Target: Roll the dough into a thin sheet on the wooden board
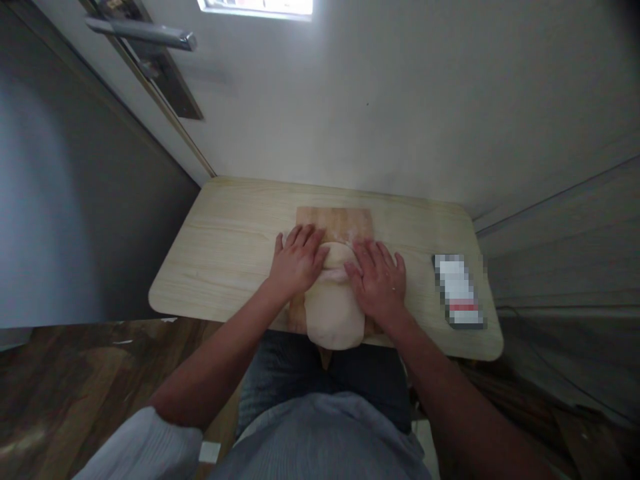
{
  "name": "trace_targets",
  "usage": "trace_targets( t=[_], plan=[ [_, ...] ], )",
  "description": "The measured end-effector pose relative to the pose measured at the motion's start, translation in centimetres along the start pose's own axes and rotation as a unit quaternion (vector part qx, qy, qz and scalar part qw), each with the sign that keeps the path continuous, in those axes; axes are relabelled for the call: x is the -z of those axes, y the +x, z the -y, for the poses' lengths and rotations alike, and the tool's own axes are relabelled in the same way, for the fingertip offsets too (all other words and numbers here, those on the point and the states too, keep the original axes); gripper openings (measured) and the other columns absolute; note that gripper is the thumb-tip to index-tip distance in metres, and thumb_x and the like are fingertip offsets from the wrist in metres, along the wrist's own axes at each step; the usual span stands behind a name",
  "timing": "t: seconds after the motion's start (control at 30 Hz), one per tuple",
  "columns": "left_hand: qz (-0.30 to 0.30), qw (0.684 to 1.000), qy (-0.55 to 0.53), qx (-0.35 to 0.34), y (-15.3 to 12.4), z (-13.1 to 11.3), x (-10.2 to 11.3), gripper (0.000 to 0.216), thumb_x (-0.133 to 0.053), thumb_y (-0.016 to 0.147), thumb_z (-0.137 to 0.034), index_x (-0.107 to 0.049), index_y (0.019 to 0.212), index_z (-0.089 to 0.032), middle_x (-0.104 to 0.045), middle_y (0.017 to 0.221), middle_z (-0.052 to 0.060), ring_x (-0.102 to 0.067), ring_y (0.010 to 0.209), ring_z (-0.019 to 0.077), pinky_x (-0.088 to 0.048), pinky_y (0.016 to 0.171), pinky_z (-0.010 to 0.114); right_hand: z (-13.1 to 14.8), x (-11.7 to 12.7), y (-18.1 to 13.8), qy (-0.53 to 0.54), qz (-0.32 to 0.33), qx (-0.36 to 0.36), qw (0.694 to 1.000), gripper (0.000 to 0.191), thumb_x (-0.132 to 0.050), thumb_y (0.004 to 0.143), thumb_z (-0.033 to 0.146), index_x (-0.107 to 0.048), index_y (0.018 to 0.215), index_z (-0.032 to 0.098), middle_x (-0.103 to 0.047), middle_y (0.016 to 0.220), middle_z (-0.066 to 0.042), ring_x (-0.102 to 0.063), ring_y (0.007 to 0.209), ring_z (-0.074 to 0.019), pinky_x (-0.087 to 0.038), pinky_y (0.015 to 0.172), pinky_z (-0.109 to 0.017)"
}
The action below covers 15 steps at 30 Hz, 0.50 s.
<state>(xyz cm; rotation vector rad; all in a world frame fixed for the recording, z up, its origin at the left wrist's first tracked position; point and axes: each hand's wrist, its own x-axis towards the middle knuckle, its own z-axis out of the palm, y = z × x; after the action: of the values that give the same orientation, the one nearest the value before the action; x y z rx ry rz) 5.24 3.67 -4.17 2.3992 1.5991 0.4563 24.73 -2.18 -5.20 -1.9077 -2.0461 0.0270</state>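
A pale sheet of dough [336, 313] lies on a wooden board [334, 220], with its near end hanging past the table's front edge. Across its far part runs a raised crease, where the dough looks folded over. My left hand [299, 260] rests on the left side of that far part, fingers stretched forward and thumb against the dough. On the opposite side, my right hand [379, 277] lies with fingers spread and its thumb near the crease. White flour dusts the board around the far edge of the dough. The undersides of both hands are hidden.
The board stands on a light wood-grain table [225, 247] with rounded corners. A blurred-out phone-like object [459, 291] lies at the table's right end. Behind rises a white door with a metal handle [143, 33]. My lap is just below the front edge.
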Motion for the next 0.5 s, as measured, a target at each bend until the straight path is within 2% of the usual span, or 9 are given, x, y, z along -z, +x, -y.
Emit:
trace_targets(
  t=[0.13,0.3,0.4,0.5],
  plan=[
    [-0.003,1.000,-0.011,-0.006,1.7,0.6,0.1,0.043,-0.037,0.105,-0.045,-0.057,0.138,-0.025,-0.053,0.151,0.012,-0.040,0.144,0.0346,-0.021,0.118,0.067,-0.1,-0.3,1.5,-0.004,-0.002,-0.007,1.000,0.056,-0.036,0.104,0.053,-0.048,0.151,0.025,-0.050,0.153,-0.014,-0.039,0.141,-0.0374,-0.021,0.115,-0.062],
    [-0.057,0.998,-0.006,-0.007,3.8,1.0,0.5,0.043,-0.034,0.106,-0.044,-0.062,0.127,-0.020,-0.062,0.137,0.015,-0.050,0.132,0.0324,-0.023,0.118,0.060,-0.1,-0.7,3.5,-0.001,0.013,-0.035,0.999,0.056,-0.037,0.103,0.054,-0.051,0.149,0.024,-0.050,0.153,-0.016,-0.037,0.143,-0.0404,-0.023,0.113,-0.066],
    [-0.077,0.997,0.001,-0.023,4.7,1.1,0.7,0.043,-0.034,0.106,-0.043,-0.064,0.123,-0.018,-0.065,0.129,0.015,-0.053,0.127,0.0313,-0.028,0.116,0.054,-0.2,-0.9,4.4,0.003,0.018,-0.045,0.999,0.054,-0.041,0.102,0.052,-0.054,0.146,0.024,-0.050,0.153,-0.016,-0.038,0.141,-0.0409,-0.025,0.112,-0.067],
    [-0.053,0.998,0.008,-0.036,5.4,1.4,0.7,0.042,-0.034,0.106,-0.043,-0.066,0.117,-0.018,-0.067,0.123,0.015,-0.056,0.121,0.0306,-0.036,0.109,0.049,-0.3,-1.1,4.9,0.002,0.011,-0.042,0.999,0.053,-0.042,0.101,0.053,-0.057,0.144,0.026,-0.051,0.152,-0.016,-0.040,0.139,-0.0420,-0.026,0.110,-0.069]
  ],
)
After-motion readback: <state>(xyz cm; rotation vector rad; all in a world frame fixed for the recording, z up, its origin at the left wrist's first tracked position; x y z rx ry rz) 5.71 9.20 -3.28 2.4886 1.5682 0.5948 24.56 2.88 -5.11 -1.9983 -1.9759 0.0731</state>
